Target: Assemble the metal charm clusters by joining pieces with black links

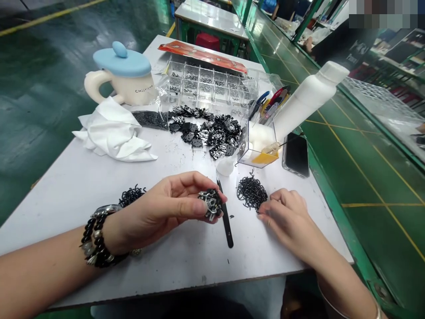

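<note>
My left hand (pixel 166 204) is closed around a small black-and-silver part (pixel 211 204), held between thumb and fingers above the table. My right hand (pixel 288 217) has its fingertips pinched together at the lower right edge of a pile of small black curved pieces (pixel 251 192); whether a piece is between them is hidden. Black tweezers (pixel 228 228) lie on the table, passing behind my left fingertips. A second pile of black curved pieces (pixel 132 195) sits partly behind my left wrist.
Black-and-silver parts (pixel 215 133) lie heaped mid-table before a clear compartment box (pixel 206 84). A lidded mug (pixel 133 86) and crumpled white cloth (pixel 114 130) stand left. At right are a clear holder (pixel 259 144) with tools, a white bottle (pixel 308 97) and a phone (pixel 295 155).
</note>
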A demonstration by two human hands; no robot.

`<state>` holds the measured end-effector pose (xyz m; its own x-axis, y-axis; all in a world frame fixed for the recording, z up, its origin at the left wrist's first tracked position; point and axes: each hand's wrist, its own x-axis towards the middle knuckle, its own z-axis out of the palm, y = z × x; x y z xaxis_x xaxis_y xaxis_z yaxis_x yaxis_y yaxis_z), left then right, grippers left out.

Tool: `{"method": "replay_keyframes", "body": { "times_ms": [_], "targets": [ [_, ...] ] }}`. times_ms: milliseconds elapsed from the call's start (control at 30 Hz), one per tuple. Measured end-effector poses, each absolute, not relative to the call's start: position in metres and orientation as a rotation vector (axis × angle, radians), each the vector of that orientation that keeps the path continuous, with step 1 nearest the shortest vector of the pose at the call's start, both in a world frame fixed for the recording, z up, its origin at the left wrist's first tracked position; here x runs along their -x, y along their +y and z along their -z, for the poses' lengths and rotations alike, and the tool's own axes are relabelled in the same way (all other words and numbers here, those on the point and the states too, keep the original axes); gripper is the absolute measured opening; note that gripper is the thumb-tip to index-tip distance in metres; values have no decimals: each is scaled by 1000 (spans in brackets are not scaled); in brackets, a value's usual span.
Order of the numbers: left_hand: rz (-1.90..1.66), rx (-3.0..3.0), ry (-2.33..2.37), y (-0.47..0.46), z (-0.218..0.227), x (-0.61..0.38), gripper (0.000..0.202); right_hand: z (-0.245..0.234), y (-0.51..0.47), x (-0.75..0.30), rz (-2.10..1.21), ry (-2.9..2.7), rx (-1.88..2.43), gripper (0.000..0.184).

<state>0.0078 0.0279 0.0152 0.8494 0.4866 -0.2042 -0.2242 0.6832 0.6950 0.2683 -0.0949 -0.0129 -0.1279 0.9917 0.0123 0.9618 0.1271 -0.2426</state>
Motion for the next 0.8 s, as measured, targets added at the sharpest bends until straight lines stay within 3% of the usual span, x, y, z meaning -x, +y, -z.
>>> {"method": "replay_keyframes", "body": {
  "times_ms": [267, 467, 600, 800],
  "targets": [
    [-411, -725, 440, 27, -17, -6, 20, 2, -90, -261, -350, -2237, 1879, 9],
    [-455, -717, 491, 29, -14, -8, 18, -15, -90, -250, -840, -1765, 1382, 12],
    [-567, -671, 523, 28, -15, -9, 15, -28, -82, -237, -1057, -1899, 1252, 24],
    [-589, -634, 559, 30, -19, -10, 16, -45, -69, -224, -1125, -2034, 1300, 20]
  ]
}}
